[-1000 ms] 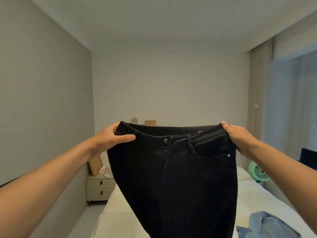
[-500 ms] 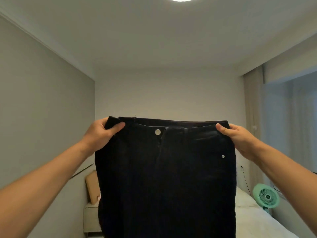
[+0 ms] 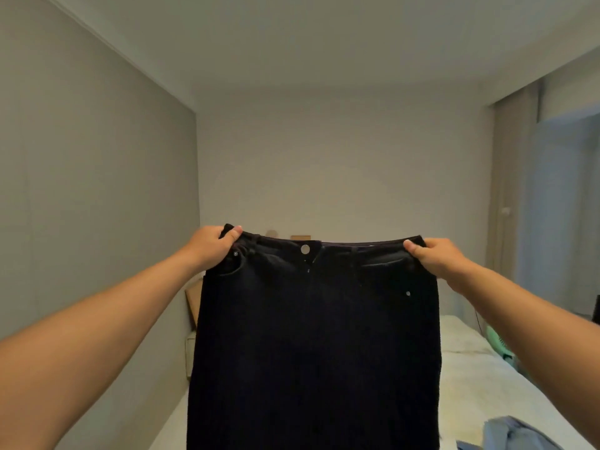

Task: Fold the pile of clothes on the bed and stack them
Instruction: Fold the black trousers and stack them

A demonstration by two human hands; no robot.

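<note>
Left hand (image 3: 211,246) and right hand (image 3: 435,259) grip the black trousers' (image 3: 313,336) waistband corners; no legible label.

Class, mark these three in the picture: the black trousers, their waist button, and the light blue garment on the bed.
black trousers (image 3: 311,345), head view, front panel.
waist button (image 3: 305,249), head view, its centre.
light blue garment (image 3: 516,436), head view, crumpled top.

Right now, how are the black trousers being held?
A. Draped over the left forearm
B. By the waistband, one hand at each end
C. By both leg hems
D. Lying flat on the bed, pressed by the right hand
B: the left hand and right hand each grip an end of the waistband, and the black trousers hang spread between them.
</note>
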